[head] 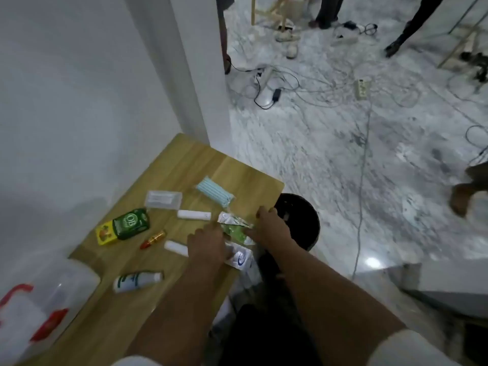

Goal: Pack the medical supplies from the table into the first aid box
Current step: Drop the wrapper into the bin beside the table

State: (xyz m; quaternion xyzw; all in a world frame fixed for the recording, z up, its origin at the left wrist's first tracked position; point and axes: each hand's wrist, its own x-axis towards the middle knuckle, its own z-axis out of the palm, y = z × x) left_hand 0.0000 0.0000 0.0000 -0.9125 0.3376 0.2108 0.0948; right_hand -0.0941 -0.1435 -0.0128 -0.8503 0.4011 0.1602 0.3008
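On the wooden table [169, 165] lie medical supplies: a pack of blue face masks [214, 191], a clear plastic case [163, 199], a white roll [194, 215], a green box [131, 224] on a yellow box [105, 234], a red-gold tube [153, 239], another white roll [175, 247] and a white bottle [136, 280]. My left hand [207, 244] and my right hand [272, 229] both rest on a pile of green and white sachets [233, 225] and a white-blue packet [241, 258] at the table's right edge. The translucent first aid box [34, 307] with red clasps stands at the lower left.
A white wall and pillar [195, 75] border the table's far side. A black round stool [298, 220] stands just past the table's right edge. Cables and power strips [361, 88] litter the marble floor, where other people's legs [327, 11] stand.
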